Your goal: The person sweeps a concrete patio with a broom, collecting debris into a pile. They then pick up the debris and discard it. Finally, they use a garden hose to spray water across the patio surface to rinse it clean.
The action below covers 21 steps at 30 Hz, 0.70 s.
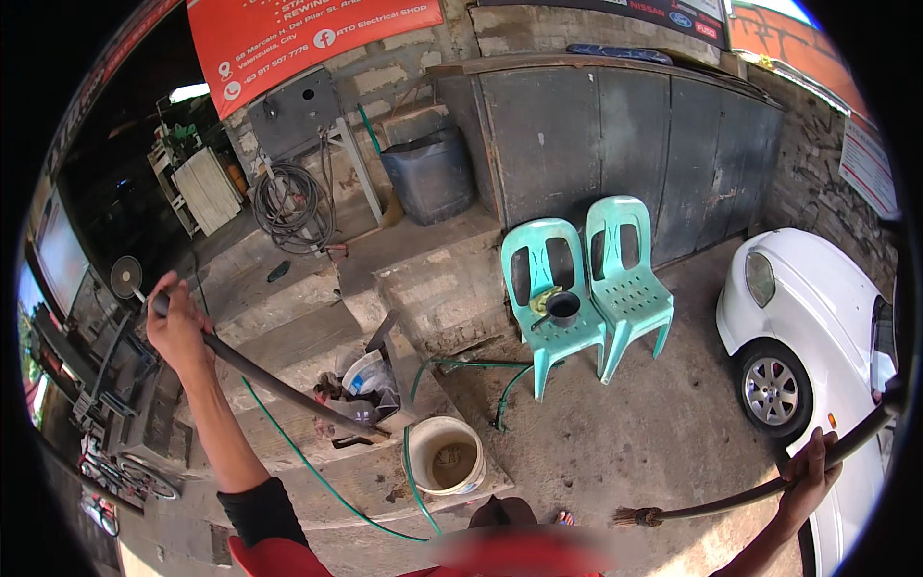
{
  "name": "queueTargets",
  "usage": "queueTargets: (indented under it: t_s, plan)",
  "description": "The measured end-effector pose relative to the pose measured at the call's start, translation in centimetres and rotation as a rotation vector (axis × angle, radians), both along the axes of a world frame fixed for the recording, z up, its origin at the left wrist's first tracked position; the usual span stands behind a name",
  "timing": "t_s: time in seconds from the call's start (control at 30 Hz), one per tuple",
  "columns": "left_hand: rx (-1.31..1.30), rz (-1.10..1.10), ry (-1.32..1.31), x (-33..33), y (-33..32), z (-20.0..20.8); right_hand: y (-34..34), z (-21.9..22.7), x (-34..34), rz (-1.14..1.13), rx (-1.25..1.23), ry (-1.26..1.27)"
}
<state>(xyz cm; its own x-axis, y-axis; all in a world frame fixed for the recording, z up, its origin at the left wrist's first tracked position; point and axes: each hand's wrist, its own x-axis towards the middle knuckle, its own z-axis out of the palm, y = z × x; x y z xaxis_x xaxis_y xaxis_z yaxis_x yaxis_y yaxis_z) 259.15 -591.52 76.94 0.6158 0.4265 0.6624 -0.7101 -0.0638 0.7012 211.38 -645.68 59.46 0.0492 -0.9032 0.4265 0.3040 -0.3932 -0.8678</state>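
My left hand [179,332], raised at the left, has its fingers closed around the upper end of a long dark handle. That handle slopes down to a box-like dustpan [396,419] heaped with rubbish [367,375], including pale plastic and dark scraps. At the lower right, my right hand [812,473] grips the long handle of a broom [731,503]. Its short brown bristles point left, low over the concrete; whether they touch it I cannot tell. Just right of the dustpan stands a white bucket [475,471] with brownish residue inside.
Two green plastic chairs [548,332] stand ahead, one bearing a black dipper [562,308] and a yellowish cloth. A green hose [298,452] trails across the steps and floor. The white car [808,288] is close on the right. A dark tub [428,178] rests on the ledge.
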Motion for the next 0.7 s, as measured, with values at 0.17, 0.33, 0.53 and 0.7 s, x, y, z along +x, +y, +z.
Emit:
queueTargets:
  t_s: [0.17, 0.33, 0.53, 0.7]
  plan:
    - [0.076, -0.022, -0.025, 11.3, -9.2, 6.2, -9.9, -0.3, 13.4, 0.132, 0.011, 0.053]
    - [0.110, -0.049, -0.053, 23.2, -16.6, 11.4, -17.6, -1.1, 26.2, 0.105, -0.003, 0.089]
    - [0.180, -0.107, -0.102, 37.9, -24.1, 19.2, -23.9, -0.6, 39.3, -0.008, 0.050, 0.139]
    - [0.258, -0.135, -0.198, 48.4, -31.0, 25.3, -28.5, -0.3, 48.5, 0.012, 0.057, 0.148]
